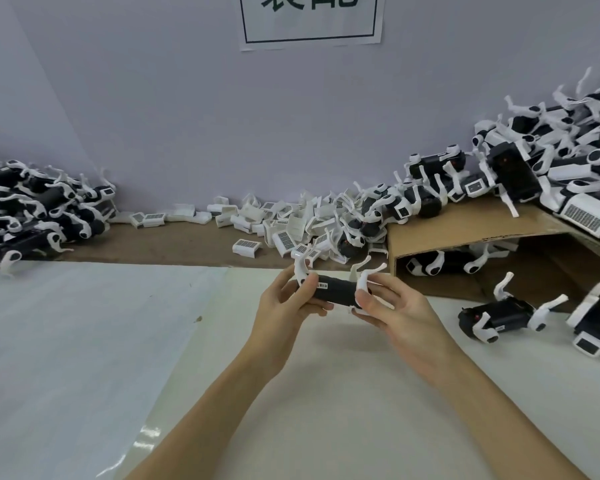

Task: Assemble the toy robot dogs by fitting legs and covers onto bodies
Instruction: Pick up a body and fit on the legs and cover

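Note:
A black toy dog body (pixel 336 290) with white legs sticking up at both ends is held above the table in the middle of the view. My left hand (pixel 284 306) grips its left end, thumb on top next to a small label. Its right end sits in my right hand (pixel 392 308), whose thumb presses on a white leg (pixel 364 277). A heap of loose white covers (pixel 284 225) lies behind, against the wall.
Piles of black-and-white dogs lie at the far left (pixel 32 209) and the far right (pixel 551 161). A cardboard box (pixel 465 226) lies on its side at the right, with a dog (pixel 499 315) in front of it. White sheets (pixel 84 341) cover the table.

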Demonstrator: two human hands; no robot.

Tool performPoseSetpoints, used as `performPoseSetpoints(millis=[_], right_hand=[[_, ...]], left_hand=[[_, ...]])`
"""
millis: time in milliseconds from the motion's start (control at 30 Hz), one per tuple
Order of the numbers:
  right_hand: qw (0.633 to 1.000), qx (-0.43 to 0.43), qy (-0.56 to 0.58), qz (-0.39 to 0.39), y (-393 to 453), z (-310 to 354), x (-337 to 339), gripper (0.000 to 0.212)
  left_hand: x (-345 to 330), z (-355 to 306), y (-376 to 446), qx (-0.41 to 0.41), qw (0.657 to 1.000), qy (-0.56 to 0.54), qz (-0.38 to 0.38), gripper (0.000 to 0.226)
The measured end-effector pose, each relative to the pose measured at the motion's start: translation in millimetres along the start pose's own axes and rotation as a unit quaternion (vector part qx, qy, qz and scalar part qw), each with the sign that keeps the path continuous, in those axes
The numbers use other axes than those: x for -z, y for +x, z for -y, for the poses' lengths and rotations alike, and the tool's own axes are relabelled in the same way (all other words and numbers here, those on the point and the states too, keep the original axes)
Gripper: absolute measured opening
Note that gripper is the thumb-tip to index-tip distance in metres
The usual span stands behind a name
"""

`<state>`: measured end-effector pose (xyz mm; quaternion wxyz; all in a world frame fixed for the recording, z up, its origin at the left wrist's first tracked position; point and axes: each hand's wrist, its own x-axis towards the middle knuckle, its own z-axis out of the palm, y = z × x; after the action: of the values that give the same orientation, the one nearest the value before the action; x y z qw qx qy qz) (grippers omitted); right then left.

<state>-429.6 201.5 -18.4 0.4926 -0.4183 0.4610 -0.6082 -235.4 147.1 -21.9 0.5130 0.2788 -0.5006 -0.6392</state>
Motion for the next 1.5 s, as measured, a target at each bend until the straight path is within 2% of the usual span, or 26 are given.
performPoseSetpoints(millis=[67, 133, 200, 267, 333, 400, 467, 533, 567, 633, 700, 767, 867, 967, 1000, 1067, 1133, 1200, 1267, 1400, 1500], right_hand=[[0.997, -0.041, 0.046, 0.051, -2, 4, 0, 0.059], [0.967, -0.160, 0.158, 0.117, -5, 12, 4, 0.069], [0.943, -0.228, 0.180, 0.160, -7, 18, 11, 0.082], [0.947, -0.246, 0.148, 0.141, -5, 18, 18, 0.083], [0.953, -0.243, 0.144, 0.114, -3, 17, 20, 0.070], [0.962, -0.213, 0.133, 0.108, -2, 18, 19, 0.056], [0.974, -0.163, 0.121, 0.103, 0, 18, 18, 0.058], [0.989, -0.107, 0.080, 0.067, 1, 14, 17, 0.059], [0.995, -0.081, 0.047, 0.041, 2, 11, 17, 0.059], [0.999, -0.042, -0.017, 0.010, 1, 7, 16, 0.059], [0.999, -0.008, -0.047, 0.017, -1, 6, 14, 0.058], [0.998, 0.016, -0.058, 0.035, -4, 6, 10, 0.056], [0.998, 0.033, -0.056, 0.027, -6, 5, 4, 0.051], [0.995, 0.065, -0.070, 0.002, -7, 4, 0, 0.049], [0.993, 0.081, -0.087, -0.018, -7, 4, -1, 0.048], [0.981, 0.121, -0.133, -0.078, -8, 4, -6, 0.044], [0.965, 0.173, -0.162, -0.110, -12, 1, -13, 0.052], [0.952, 0.224, -0.182, -0.099, -18, -5, -22, 0.062], [0.940, 0.254, -0.212, -0.079, -23, -9, -31, 0.066], [0.929, 0.284, -0.238, -0.001, -30, -14, -42, 0.054], [0.948, 0.262, -0.176, 0.044, -34, -14, -44, 0.042]], left_hand=[[2, -3, 0, -0.010, 0.999, -0.029, 0.011, 0.048], [5, -6, 1, -0.003, 0.997, -0.071, 0.043, 0.044], [10, -7, 1, 0.012, 0.992, -0.072, 0.101, 0.055], [16, -8, 2, 0.013, 0.984, -0.020, 0.178, 0.066], [21, -9, 3, 0.020, 0.969, 0.022, 0.247, 0.077], [27, -11, 5, 0.054, 0.961, 0.002, 0.271, 0.086], [29, -11, 7, 0.085, 0.964, -0.066, 0.245, 0.082], [25, -10, 9, 0.113, 0.967, -0.147, 0.173, 0.064], [22, -9, 10, 0.121, 0.972, -0.150, 0.133, 0.059], [17, -4, 9, 0.105, 0.992, -0.013, 0.067, 0.066], [12, -1, 5, 0.064, 0.986, 0.152, 0.023, 0.069], [9, 1, 2, 0.033, 0.981, 0.191, -0.006, 0.070], [13, -3, 0, -0.003, 0.981, 0.195, -0.009, 0.061], [14, -9, -2, 0.007, 0.976, 0.216, 0.016, 0.053], [12, -9, -2, -0.011, 0.971, 0.239, 0.005, 0.046], [9, -8, -2, -0.100, 0.946, 0.303, -0.055, 0.037], [5, -7, -5, -0.137, 0.938, 0.317, -0.040, 0.043], [-1, -3, -12, -0.101, 0.948, 0.301, 0.036, 0.050], [-4, 0, -16, -0.073, 0.952, 0.288, 0.069, 0.055], [-8, -1, -15, -0.065, 0.976, 0.205, 0.028, 0.048], [-7, -3, -13, -0.058, 0.986, 0.157, 0.016, 0.062]])
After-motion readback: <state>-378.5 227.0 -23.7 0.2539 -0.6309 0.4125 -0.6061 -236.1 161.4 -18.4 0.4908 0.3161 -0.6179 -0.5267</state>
